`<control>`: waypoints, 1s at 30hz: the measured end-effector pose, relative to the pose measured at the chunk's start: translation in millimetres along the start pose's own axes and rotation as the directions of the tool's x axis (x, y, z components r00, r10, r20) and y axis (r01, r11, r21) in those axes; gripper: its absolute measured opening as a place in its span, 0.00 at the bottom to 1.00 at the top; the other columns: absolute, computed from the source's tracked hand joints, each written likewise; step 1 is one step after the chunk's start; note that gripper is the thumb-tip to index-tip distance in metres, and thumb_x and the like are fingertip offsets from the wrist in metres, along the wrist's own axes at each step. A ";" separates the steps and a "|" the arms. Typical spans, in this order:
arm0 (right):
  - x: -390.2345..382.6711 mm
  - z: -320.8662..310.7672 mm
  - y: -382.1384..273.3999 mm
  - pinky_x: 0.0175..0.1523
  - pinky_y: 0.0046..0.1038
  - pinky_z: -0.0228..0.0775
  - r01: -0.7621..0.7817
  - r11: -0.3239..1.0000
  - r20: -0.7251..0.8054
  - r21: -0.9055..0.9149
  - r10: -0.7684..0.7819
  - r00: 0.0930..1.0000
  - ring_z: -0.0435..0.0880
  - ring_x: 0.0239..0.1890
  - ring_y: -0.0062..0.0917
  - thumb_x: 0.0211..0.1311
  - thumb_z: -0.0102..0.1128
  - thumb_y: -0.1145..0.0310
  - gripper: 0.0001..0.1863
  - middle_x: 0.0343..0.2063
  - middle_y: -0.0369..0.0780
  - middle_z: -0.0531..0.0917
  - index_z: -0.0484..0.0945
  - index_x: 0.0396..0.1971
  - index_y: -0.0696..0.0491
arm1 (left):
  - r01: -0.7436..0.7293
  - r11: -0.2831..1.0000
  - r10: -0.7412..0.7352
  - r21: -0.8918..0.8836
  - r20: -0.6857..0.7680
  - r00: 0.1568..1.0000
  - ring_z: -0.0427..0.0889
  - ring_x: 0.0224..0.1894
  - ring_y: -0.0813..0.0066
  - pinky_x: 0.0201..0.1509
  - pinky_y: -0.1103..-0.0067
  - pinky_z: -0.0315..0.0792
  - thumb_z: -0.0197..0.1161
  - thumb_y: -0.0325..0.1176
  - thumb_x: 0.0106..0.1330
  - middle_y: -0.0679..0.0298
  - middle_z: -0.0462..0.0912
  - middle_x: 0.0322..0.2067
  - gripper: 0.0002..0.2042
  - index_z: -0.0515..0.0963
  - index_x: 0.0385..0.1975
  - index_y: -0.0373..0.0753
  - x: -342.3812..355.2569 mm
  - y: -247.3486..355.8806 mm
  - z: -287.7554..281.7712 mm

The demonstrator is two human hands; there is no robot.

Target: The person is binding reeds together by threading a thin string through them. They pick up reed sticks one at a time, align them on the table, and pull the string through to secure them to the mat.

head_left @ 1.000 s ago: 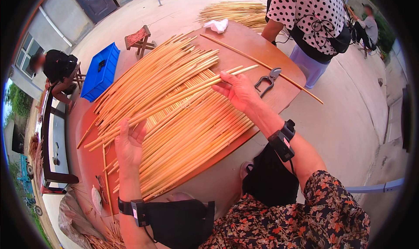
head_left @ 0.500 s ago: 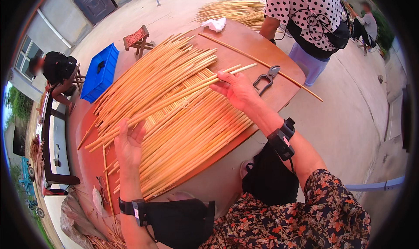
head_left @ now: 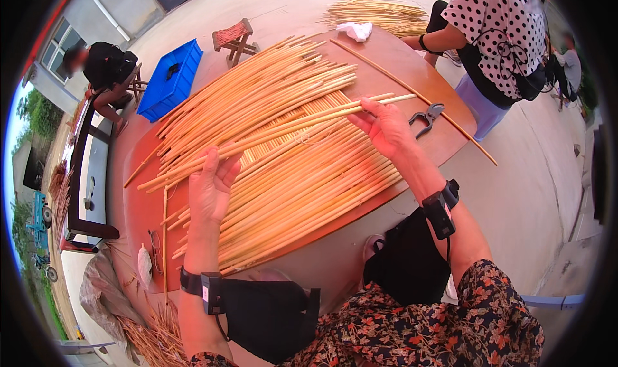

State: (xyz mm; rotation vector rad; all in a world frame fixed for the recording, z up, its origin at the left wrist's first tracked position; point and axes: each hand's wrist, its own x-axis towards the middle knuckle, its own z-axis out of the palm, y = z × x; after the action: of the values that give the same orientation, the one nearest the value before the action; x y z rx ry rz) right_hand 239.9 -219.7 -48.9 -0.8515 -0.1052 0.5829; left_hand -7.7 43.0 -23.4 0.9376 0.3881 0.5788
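Between my hands I hold a pair of long, pale peeled sticks point(head_left: 293, 128) above the table, sloping up to the right. The fingers of my left hand point(head_left: 215, 180) are wrapped round their left part. My right hand point(head_left: 385, 127) pinches them near the right ends. Below lie two layers of similar sticks: a far pile point(head_left: 251, 100) and a near row point(head_left: 302, 193). A strip of slimmer sticks shows in the gap between them. Pruning shears point(head_left: 426, 120) with dark handles rest beside my right hand, near a long single stick point(head_left: 468, 141).
The reddish-brown table point(head_left: 138, 167) also bears a crumpled white cloth point(head_left: 355, 31) and eyeglasses point(head_left: 155, 246). Beyond it stand a blue crate point(head_left: 170, 84) and a small wooden stool point(head_left: 233, 37). A person in a polka-dot top point(head_left: 492, 26) sits at the far right; another person point(head_left: 109, 71) sits far left.
The whole scene has shifted right in the picture as the view turned. Both hands still hold the sticks, in nearly the same place over the pile.
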 end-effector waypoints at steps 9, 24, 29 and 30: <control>2.2 -4.0 0.6 0.54 0.33 0.86 0.019 0.999 0.002 -0.032 -0.019 1.000 0.86 0.45 0.30 0.71 0.61 0.72 0.08 0.41 0.43 0.83 0.76 0.41 0.61 | -0.044 0.999 0.044 -0.010 0.068 0.997 0.86 0.52 0.59 0.51 0.72 0.85 0.65 0.31 0.72 0.53 0.86 0.50 0.07 0.80 0.47 0.43 -2.7 -2.0 4.3; -1.5 1.3 7.3 0.56 0.32 0.86 -0.034 0.999 0.031 -0.034 0.035 0.999 0.85 0.46 0.30 0.70 0.62 0.72 0.07 0.42 0.42 0.82 0.76 0.41 0.60 | 0.013 1.000 -0.014 0.002 0.169 0.986 0.86 0.53 0.61 0.54 0.73 0.83 0.65 0.30 0.71 0.57 0.86 0.48 0.10 0.78 0.50 0.41 -7.7 -18.4 26.0; -4.1 4.6 5.7 0.56 0.31 0.85 -0.050 0.999 0.019 -0.017 0.050 0.999 0.84 0.46 0.29 0.69 0.64 0.72 0.08 0.42 0.41 0.82 0.76 0.41 0.59 | 0.033 0.999 -0.030 -0.021 0.126 0.992 0.86 0.53 0.61 0.53 0.74 0.84 0.65 0.30 0.71 0.57 0.86 0.48 0.09 0.79 0.49 0.41 -9.1 -17.7 27.1; -4.6 5.1 5.3 0.57 0.31 0.85 -0.048 0.999 0.022 -0.020 0.048 0.999 0.84 0.46 0.28 0.69 0.65 0.72 0.08 0.42 0.41 0.82 0.76 0.40 0.59 | 0.037 0.999 -0.033 -0.031 0.117 0.993 0.86 0.53 0.61 0.53 0.74 0.84 0.65 0.29 0.71 0.57 0.86 0.48 0.09 0.79 0.49 0.41 -9.3 -17.8 27.6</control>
State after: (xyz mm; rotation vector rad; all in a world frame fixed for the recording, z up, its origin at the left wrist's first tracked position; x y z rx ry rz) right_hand 232.1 -216.0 -48.7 -0.8683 -0.1109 0.6374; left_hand 5.3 11.4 -22.8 0.9268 0.2884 0.4948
